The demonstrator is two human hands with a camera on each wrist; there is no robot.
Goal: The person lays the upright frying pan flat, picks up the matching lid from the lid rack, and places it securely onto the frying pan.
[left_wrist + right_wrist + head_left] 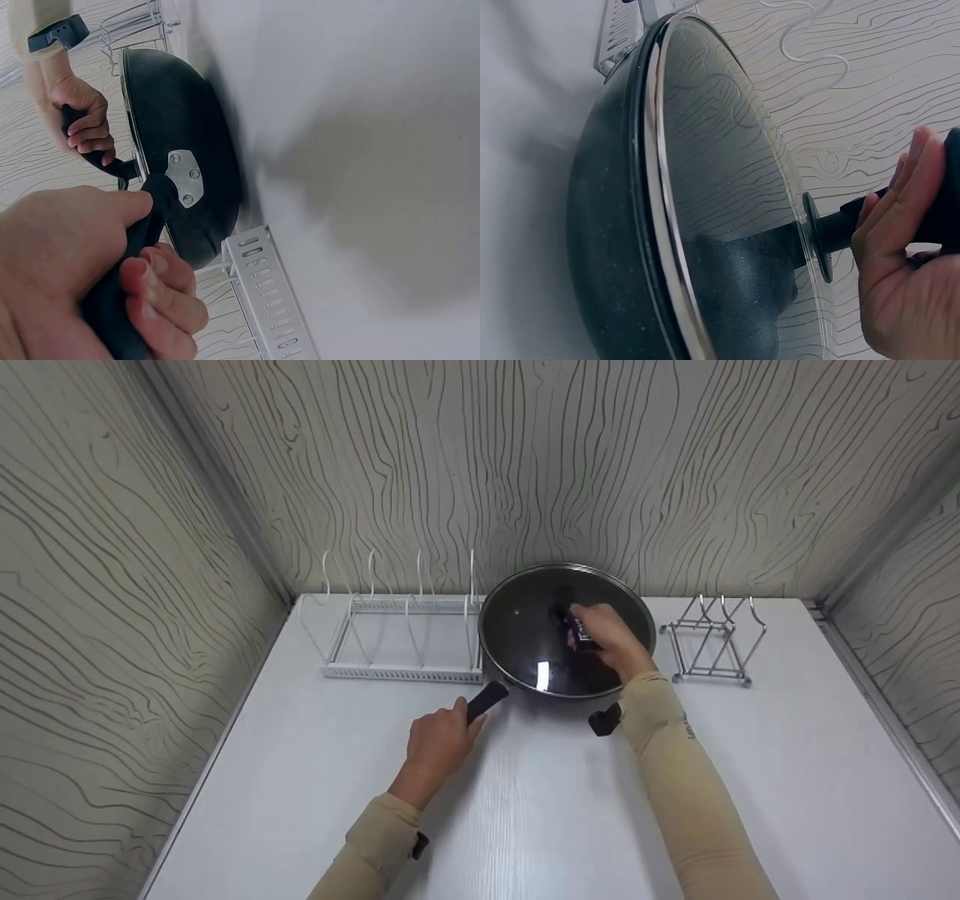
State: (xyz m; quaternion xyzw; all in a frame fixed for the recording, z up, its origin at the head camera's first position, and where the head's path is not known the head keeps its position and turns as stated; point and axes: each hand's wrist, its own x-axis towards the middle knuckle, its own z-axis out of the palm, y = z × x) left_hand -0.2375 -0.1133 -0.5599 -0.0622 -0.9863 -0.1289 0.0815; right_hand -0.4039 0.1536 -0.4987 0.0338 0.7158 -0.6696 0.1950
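Observation:
A dark frying pan (169,105) with deep, rounded sides stands at the back of the white table, covered by a glass lid (525,641) with a metal rim. My left hand (441,739) grips the pan's black handle (486,701), which points toward the front left. Over the lid, my right hand (609,636) holds its upright black handle (836,231), fingers wrapped around it. In the right wrist view the lid's rim (662,165) lies along the pan's edge. Part of the lid is hidden beneath the right hand.
Close against the pan's left side stands a white rack (405,673) with tall wire hoops. A smaller chrome wire rack (712,671) is to the right. The wood-grain wall (525,457) rises right behind the pan, and side walls flank the table (525,810).

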